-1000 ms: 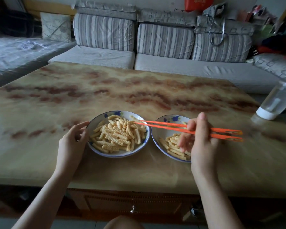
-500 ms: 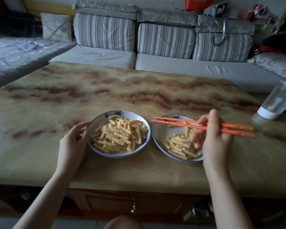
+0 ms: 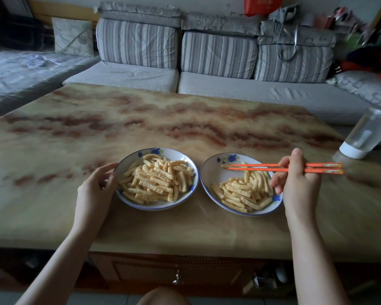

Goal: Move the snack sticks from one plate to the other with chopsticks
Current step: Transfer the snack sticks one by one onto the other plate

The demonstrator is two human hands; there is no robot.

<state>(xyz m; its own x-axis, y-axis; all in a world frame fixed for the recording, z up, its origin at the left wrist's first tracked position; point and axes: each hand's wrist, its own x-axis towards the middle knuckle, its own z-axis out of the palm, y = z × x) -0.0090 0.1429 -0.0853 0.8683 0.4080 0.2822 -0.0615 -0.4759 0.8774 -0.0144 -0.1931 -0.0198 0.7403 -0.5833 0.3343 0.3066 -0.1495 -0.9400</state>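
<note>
Right hand [image 3: 295, 183] grips orange chopsticks [image 3: 255, 167], which lie level with their long axis left to right and tips pointing left over the right plate [image 3: 211, 175]. Snack sticks [image 3: 156, 181] heap the left plate [image 3: 163, 150] and cover the right plate's near half. Left hand [image 3: 95, 192] holds the left plate's rim with curled fingers. Writing on the red bag [image 3: 263, 4] is too blurred to read.

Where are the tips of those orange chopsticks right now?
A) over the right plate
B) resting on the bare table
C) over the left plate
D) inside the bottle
A: the chopsticks, held in the right hand, end over the bare far part of the right plate, short of the left plate.
</note>
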